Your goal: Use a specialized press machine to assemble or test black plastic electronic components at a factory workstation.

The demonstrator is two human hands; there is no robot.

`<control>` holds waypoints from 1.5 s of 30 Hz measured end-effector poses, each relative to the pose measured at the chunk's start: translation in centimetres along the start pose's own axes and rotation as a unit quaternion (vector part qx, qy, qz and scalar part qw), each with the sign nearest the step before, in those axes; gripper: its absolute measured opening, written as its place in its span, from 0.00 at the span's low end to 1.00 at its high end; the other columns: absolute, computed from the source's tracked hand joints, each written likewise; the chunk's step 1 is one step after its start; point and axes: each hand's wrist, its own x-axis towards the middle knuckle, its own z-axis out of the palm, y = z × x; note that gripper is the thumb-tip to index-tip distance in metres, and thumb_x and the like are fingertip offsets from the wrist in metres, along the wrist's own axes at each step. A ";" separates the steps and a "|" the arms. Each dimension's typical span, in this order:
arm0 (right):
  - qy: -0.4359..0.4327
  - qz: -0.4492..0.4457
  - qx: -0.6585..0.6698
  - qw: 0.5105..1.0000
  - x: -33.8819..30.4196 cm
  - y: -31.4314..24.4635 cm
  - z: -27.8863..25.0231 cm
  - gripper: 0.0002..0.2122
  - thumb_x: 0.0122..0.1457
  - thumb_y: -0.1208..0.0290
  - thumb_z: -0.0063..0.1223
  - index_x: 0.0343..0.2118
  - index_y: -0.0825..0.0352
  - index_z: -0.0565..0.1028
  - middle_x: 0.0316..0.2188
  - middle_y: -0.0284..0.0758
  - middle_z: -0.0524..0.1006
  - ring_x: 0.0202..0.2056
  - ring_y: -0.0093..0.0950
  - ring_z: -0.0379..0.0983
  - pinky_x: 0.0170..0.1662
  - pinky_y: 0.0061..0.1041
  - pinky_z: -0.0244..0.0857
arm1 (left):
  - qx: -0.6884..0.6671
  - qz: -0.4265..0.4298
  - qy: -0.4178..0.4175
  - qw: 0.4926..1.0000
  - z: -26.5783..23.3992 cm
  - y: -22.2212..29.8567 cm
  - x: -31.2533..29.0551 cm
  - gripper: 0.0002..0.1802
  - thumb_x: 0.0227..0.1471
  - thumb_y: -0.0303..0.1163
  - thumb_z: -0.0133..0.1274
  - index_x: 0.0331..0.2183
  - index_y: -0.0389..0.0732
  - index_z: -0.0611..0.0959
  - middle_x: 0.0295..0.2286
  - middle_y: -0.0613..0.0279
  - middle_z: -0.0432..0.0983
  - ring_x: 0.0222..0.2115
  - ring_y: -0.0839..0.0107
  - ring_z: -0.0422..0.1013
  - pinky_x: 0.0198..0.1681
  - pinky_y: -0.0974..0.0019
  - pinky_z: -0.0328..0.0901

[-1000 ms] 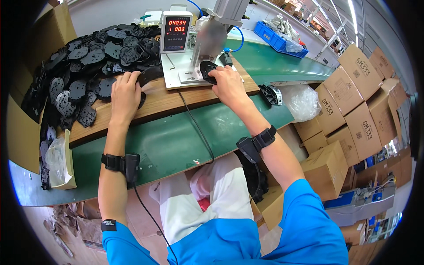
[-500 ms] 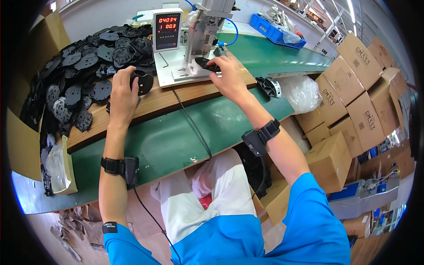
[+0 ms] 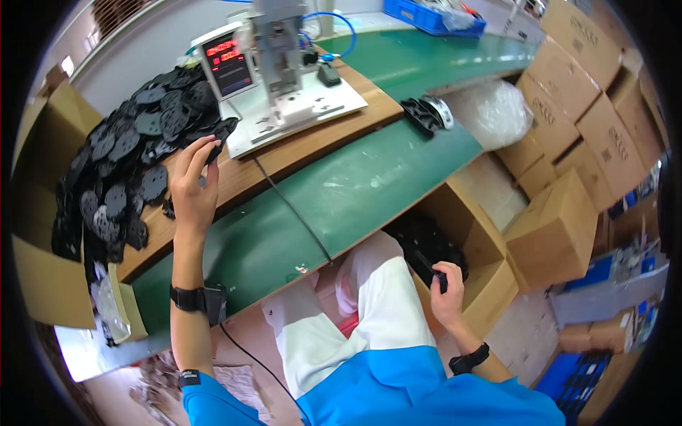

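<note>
My left hand (image 3: 192, 188) is raised beside the pile, thumb and fingers pinching a flat black plastic part (image 3: 223, 132) near the left corner of the white base plate (image 3: 245, 148). My right hand (image 3: 449, 302) is low on the right, closed on another black plastic part (image 3: 440, 280). It hovers at the opening of a cardboard box (image 3: 490, 287) that holds black parts (image 3: 419, 238). On the white base stands a metal press (image 3: 278, 53), with no hand at it. The exact kind of the black parts cannot be made out.
A heap of black plastic parts (image 3: 117, 145) covers the left of the wooden board (image 3: 298, 150). A display box (image 3: 227, 62) with red digits stands by the press. A black cable (image 3: 291, 209) crosses the green table (image 3: 341, 188). Cartons (image 3: 554, 231) are stacked at right.
My right hand has left the press with a black part and dropped down right to the box. My left hand has shifted slightly, its part now beside the base plate. The view has tilted.
</note>
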 end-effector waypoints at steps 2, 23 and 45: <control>-0.018 0.080 -0.019 0.996 -3.3 4.4 -0.1 0.11 0.57 0.84 0.53 0.44 0.70 0.76 0.44 0.46 0.78 0.48 0.48 0.73 0.54 0.40 0.67 | 0.005 0.043 -0.021 0.999 1.2 2.3 0.8 0.24 0.55 0.15 0.59 0.53 0.42 0.85 0.53 0.53 0.81 0.53 0.52 0.78 0.52 0.56 0.75; -0.063 0.302 -0.087 0.947 -10.6 19.5 11.7 0.13 0.65 0.74 0.50 0.51 0.69 0.74 0.48 0.48 0.76 0.53 0.50 0.70 0.59 0.45 0.64 | 0.185 0.097 -0.109 0.972 11.3 6.4 6.6 0.23 0.56 0.24 0.59 0.54 0.46 0.84 0.49 0.51 0.82 0.49 0.52 0.78 0.54 0.52 0.72; -0.130 0.322 -0.194 0.918 -9.9 18.7 12.2 0.12 0.69 0.67 0.42 0.49 0.64 0.76 0.47 0.42 0.80 0.52 0.45 0.75 0.55 0.46 0.69 | 0.225 0.079 -0.034 0.971 14.1 6.7 4.3 0.25 0.55 0.23 0.56 0.54 0.49 0.85 0.51 0.52 0.81 0.51 0.53 0.77 0.57 0.52 0.71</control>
